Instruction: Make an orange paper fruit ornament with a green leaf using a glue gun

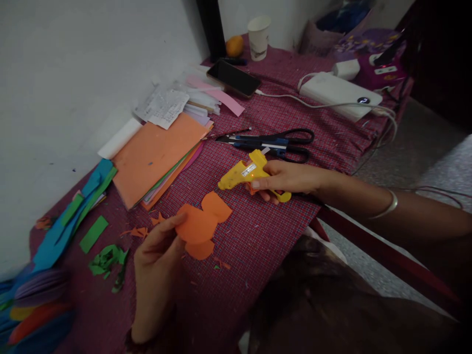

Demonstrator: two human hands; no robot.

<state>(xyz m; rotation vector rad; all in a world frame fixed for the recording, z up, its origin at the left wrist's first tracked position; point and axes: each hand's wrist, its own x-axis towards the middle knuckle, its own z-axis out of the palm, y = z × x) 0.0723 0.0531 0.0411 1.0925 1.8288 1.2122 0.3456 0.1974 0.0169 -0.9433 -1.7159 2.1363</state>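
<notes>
Between the thumb and fingers of my left hand (158, 265) is an orange paper cutout (197, 226) with rounded lobes, held over the checked cloth. My right hand (283, 179) wraps round the handle of a yellow hot glue gun (243, 172), its nozzle pointing left, a little above the cutout and apart from it. A clear glue stick end sticks out at the gun's back, and a small orange light shows on its side. Just behind the gun lie black and blue scissors (273, 142). Orange scraps (138, 231) lie left of the cutout.
A stack of coloured paper (158, 157) lies by the wall, with green scraps (108, 260) and blue strips (66, 221) at left. Farther back are a phone (234, 78), a paper cup (258, 38), an orange fruit (235, 46) and a cabled white power bank (339, 94).
</notes>
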